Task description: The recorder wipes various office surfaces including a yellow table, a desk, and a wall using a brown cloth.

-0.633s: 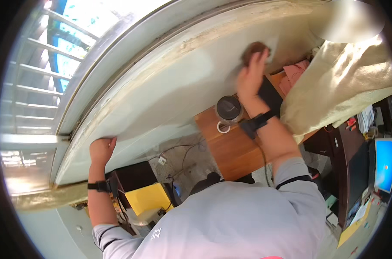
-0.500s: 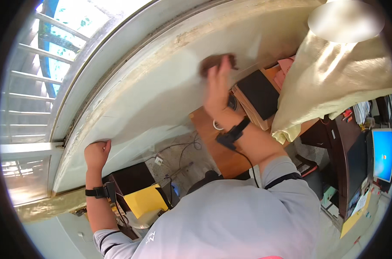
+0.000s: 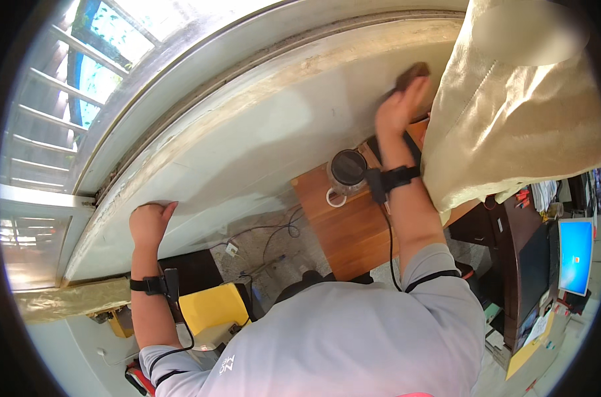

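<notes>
My right hand (image 3: 399, 109) is raised against the pale wall below the window ledge, near the gold curtain. Its fingers press a dark brown pad (image 3: 413, 74) to the wall; motion blur hides whether it is cloth or sponge. On the left, my left hand (image 3: 151, 225) rests against the same wall (image 3: 267, 142), just under the ledge. It looks closed, fingers folded and thumb sticking out to the right. A dark strip shows along its upper edge, and I cannot make out whether anything is inside it.
Below my right forearm, a wooden table (image 3: 340, 231) bears a dark-lidded glass jug (image 3: 348, 169). The gold curtain (image 3: 518, 126) hangs at upper right. Cables (image 3: 280, 228) trail over the floor. A yellow folder-like thing (image 3: 211, 308) lies near my left forearm. A lit monitor (image 3: 575, 255) stands far right.
My right hand has moved right and upward along the wall with the brown pad, toward the curtain, uncovering the jug. My left hand stays at the wall, its thumb now stretched out more.
</notes>
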Tool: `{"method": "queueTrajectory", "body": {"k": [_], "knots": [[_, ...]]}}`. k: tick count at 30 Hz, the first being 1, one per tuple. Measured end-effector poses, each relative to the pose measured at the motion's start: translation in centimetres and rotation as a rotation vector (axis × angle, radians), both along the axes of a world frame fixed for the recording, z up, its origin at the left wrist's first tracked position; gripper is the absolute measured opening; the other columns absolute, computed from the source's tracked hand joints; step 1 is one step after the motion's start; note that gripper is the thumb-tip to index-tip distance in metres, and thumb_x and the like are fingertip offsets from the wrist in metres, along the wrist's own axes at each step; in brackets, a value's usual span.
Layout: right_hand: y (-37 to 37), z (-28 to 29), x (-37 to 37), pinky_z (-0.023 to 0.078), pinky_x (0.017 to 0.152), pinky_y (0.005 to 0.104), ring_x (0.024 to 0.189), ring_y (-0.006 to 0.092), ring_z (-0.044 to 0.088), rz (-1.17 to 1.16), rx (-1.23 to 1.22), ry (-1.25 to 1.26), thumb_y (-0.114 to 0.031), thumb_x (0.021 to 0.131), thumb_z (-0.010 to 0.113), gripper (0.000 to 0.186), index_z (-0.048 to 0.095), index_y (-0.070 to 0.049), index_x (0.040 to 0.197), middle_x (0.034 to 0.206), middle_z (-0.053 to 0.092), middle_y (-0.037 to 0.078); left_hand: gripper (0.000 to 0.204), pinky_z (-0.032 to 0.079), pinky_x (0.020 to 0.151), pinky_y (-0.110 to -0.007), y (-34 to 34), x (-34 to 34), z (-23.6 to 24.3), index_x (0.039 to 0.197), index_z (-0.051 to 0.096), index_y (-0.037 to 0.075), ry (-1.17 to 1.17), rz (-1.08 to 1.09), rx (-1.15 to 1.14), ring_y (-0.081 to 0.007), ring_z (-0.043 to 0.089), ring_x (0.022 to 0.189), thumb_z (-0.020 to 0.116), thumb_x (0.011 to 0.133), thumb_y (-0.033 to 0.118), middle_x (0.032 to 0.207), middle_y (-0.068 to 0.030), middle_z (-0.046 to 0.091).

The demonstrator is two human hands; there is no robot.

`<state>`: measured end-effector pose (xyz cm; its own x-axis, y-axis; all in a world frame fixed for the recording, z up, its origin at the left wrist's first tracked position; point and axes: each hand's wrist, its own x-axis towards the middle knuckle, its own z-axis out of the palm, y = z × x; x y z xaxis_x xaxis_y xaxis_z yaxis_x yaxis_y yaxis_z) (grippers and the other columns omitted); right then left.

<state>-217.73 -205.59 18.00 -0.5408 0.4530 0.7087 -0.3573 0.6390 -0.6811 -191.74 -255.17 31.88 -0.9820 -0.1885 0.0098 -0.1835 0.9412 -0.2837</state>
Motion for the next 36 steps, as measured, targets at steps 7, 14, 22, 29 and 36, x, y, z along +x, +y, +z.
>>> {"method": "queueTrajectory", "body": {"k": [7,14,22,29,36], "knots": [[2.4,4.0,-2.3,0.038,0.106,0.0434,0.116,0.0403,0.046,-0.223,-0.136,-0.070,-0.001,0.091,0.046,0.056,0.043,0.008,0.146,0.132,0.041,0.026,0.058,0.048,0.055,-0.044,0.4,0.2,0.2,0.055,0.068,0.007,0.032,-0.025,-0.031,-0.0345,0.061,0.055,0.066,0.088,0.055,0.057,-0.0140,0.061],[-10.7,5.8,8.4,0.047,0.080,0.0456,0.092,0.0348,0.059,0.642,-0.423,-0.406,-0.015,0.091,0.062,0.025,0.063,0.006,0.105,0.097,0.062,0.020,0.057,0.048,0.055,-0.044,0.0,0.5,0.1,0.056,0.068,0.007,0.058,-0.026,-0.022,-0.0343,0.061,0.055,0.067,0.087,0.055,0.057,-0.0135,0.061],[-5.0,4.9,5.1,0.045,0.088,0.0448,0.099,0.0377,0.054,0.332,0.136,-0.089,-0.008,0.092,0.057,0.037,0.057,0.008,0.125,0.115,0.053,0.022,0.055,0.047,0.055,-0.045,-0.6,0.6,-0.1,0.057,0.069,0.007,0.025,-0.018,0.034,-0.0350,0.060,0.056,0.067,0.087,0.053,0.059,-0.0140,0.061],[-3.8,5.5,2.5,0.035,0.106,0.0440,0.117,0.0414,0.044,-0.022,0.094,0.082,-0.004,0.092,0.052,0.055,0.043,0.009,0.144,0.134,0.036,0.030,0.053,0.048,0.056,-0.044,0.0,0.7,0.3,0.056,0.068,0.007,0.073,-0.053,0.003,-0.0349,0.060,0.055,0.068,0.088,0.051,0.058,-0.0144,0.061],[-11.1,3.2,7.2,0.039,0.103,0.0462,0.111,0.0403,0.047,0.348,-0.097,-0.087,-0.003,0.088,0.058,0.054,0.049,0.001,0.142,0.131,0.042,0.028,0.053,0.049,0.057,-0.045,-0.2,0.4,0.2,0.056,0.068,0.007,0.076,-0.069,0.010,-0.0348,0.061,0.056,0.068,0.087,0.050,0.058,-0.0141,0.061]]}}
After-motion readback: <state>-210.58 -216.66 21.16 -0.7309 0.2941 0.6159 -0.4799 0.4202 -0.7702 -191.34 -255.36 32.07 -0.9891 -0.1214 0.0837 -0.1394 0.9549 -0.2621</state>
